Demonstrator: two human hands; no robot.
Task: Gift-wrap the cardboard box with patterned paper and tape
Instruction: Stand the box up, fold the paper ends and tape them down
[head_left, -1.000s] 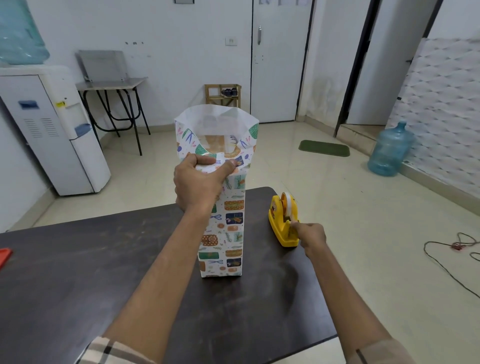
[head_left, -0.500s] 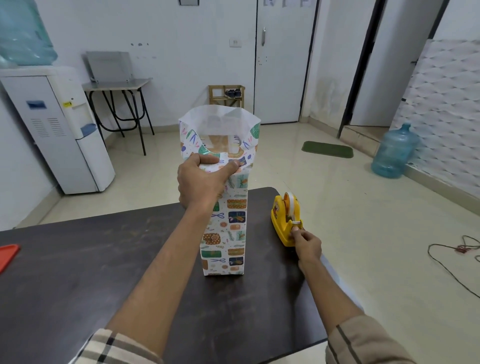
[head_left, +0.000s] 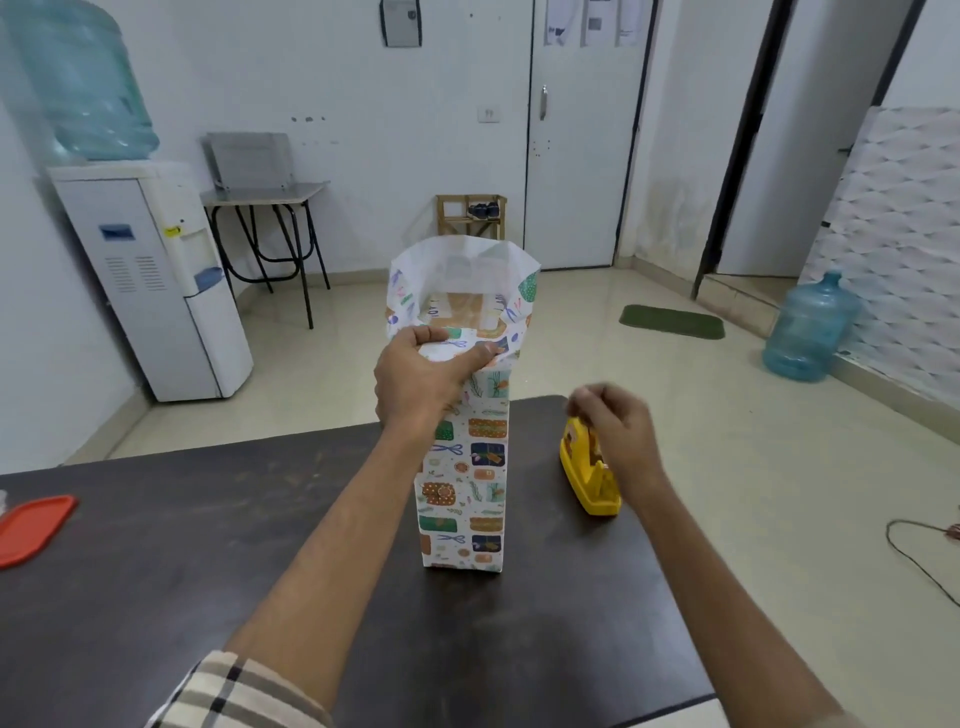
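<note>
So, left to right: one red lid (head_left: 36, 527) sits at the far end of the dark table (head_left: 208, 545). Then the left hand (head_left: 421, 374) has thumb and fingers pinching the near flap of the patterned paper (head_left: 465, 483) down over the one cardboard box (head_left: 467, 310), which stands upright mid-table with its other top flaps open. The right hand (head_left: 618, 431) is curled just over the single yellow tape dispenser (head_left: 589, 480), but it's blurry, so I can't tell if it's got tape. My worry is that the box is tall and narrow, so a tug could tip it, and a slack thumb lets the flap spring up. A one-handed pull might also drag the dispenser off the nearby table edge. One blue jug (head_left: 808, 332) is on the floor, far right.
</note>
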